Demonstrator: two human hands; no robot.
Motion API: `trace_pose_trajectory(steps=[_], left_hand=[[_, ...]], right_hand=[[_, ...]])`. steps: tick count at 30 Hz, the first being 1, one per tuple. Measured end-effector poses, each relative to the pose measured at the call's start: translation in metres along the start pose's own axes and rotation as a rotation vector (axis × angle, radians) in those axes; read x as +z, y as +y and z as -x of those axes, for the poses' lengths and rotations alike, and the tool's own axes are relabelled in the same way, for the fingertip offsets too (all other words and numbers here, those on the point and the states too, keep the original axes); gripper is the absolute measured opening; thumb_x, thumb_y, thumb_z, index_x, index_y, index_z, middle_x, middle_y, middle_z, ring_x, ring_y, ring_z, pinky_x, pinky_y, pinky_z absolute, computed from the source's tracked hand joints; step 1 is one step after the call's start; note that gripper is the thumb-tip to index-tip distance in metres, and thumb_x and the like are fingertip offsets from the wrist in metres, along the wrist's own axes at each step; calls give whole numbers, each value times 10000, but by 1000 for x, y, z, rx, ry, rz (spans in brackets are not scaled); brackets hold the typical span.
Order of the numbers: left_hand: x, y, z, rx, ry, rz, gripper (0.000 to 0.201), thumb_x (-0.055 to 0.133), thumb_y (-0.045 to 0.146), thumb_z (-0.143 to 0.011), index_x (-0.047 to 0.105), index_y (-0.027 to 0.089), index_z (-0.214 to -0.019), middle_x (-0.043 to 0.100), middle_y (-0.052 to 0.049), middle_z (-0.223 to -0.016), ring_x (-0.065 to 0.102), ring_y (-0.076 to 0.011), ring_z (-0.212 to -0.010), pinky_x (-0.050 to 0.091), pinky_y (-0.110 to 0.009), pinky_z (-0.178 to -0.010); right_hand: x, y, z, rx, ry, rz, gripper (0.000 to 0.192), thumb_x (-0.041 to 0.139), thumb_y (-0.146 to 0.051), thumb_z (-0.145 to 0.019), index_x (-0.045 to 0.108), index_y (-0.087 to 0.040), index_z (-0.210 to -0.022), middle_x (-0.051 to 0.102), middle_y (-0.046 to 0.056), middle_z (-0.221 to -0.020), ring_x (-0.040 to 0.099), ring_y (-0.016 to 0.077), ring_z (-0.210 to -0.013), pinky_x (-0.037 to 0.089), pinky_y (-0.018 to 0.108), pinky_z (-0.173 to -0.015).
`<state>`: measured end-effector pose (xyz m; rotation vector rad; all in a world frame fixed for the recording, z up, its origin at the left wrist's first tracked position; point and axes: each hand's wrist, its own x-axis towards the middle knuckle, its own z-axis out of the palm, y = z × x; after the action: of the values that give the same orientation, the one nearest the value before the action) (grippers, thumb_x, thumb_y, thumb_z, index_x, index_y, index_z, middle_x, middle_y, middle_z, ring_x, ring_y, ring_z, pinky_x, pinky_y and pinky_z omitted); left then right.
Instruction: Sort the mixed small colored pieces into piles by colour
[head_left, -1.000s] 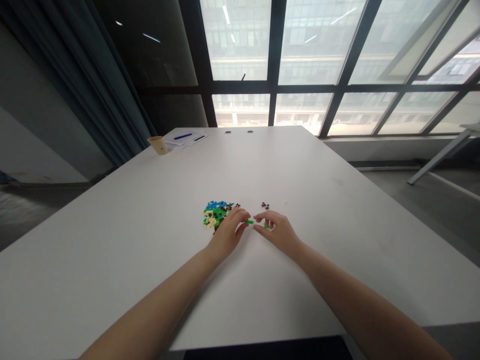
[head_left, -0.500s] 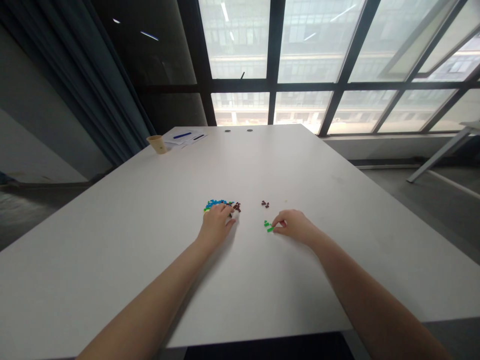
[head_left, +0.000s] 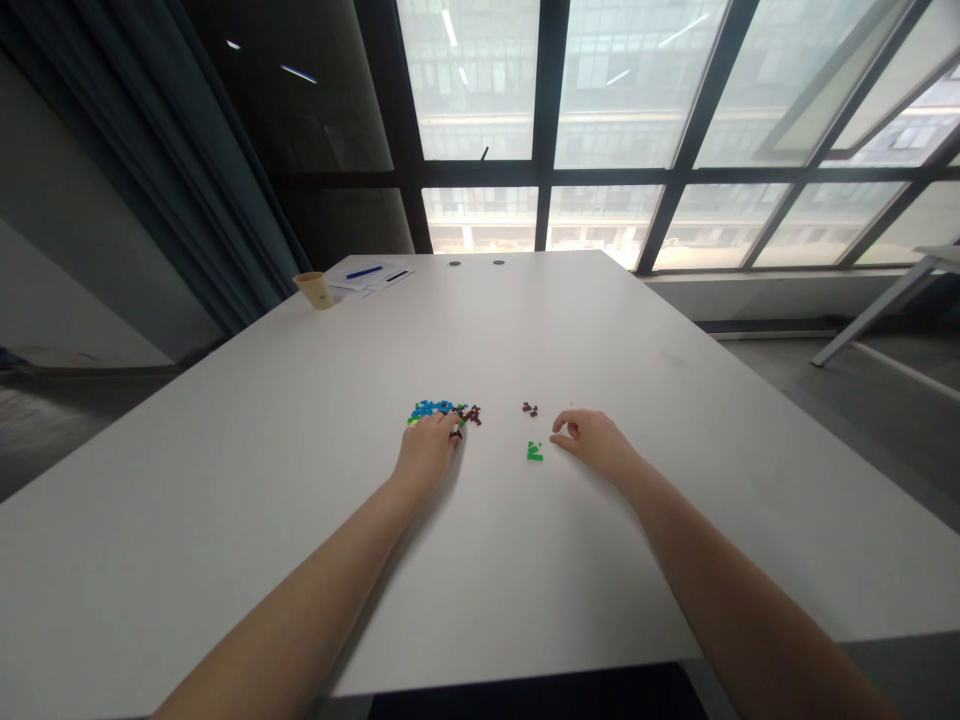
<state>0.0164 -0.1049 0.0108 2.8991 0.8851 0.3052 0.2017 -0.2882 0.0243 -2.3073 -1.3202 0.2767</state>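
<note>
My left hand point(head_left: 427, 446) rests at the near edge of a pile of small toy bricks, its fingers bent down among them. Blue bricks point(head_left: 435, 407) lie beyond the fingers and dark brown bricks point(head_left: 472, 414) to their right. Thumb and forefinger look apart, with a few bits showing between them; the other fingertips are partly hidden. My right hand point(head_left: 594, 438) hovers over the table with thumb and forefinger parted, nothing visible between them. Just left of its fingertips lie a few green bricks point(head_left: 534, 452), close together. Beyond these is a small group of brown bricks point(head_left: 530, 409).
The white table point(head_left: 465, 570) stretches away toward large windows. At its far left stand a paper cup point(head_left: 315, 290) and papers with a blue pen point(head_left: 364, 272) on them. Two dark round discs point(head_left: 454, 264) sit near the far edge.
My right hand has let go of a green brick and drawn slightly back and up from the green group. My left hand has shifted a little left and nearer at the pile.
</note>
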Motion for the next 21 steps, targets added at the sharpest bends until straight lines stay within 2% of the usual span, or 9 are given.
trace_pose_trajectory(steps=[5,9,16,21], left_hand=[[4,-4,-2,31,-4,72,188,440,168,-778,627,187,-775,605,-83,-878,537,-227,-858,408,-363,-779],[6,-5,-3,45,24,71,198,421,148,-774,617,178,-770,597,-87,-869,528,-224,-850,411,-365,-774],[8,-2,-1,53,30,40,196,445,200,-796,630,164,-851,603,-95,-932,530,-229,-890,409,-357,-805],[10,3,-6,61,99,45,294,456,206,-806,603,223,-1060,590,-78,-999,527,-224,-921,408,-346,-782]], right_hand=[[-1,1,0,17,19,-20,144,565,-305,-739,662,-215,-795,530,-15,-611,462,111,-578,304,223,-566],[1,-2,1,7,34,-46,155,556,-317,-742,663,-216,-793,529,-16,-611,454,108,-572,308,222,-566],[1,-6,1,-12,38,-58,159,544,-316,-750,659,-213,-785,518,-16,-612,444,109,-576,305,227,-572],[-3,-11,2,-4,47,-67,158,539,-316,-750,660,-216,-767,515,-17,-610,435,107,-569,302,225,-567]])
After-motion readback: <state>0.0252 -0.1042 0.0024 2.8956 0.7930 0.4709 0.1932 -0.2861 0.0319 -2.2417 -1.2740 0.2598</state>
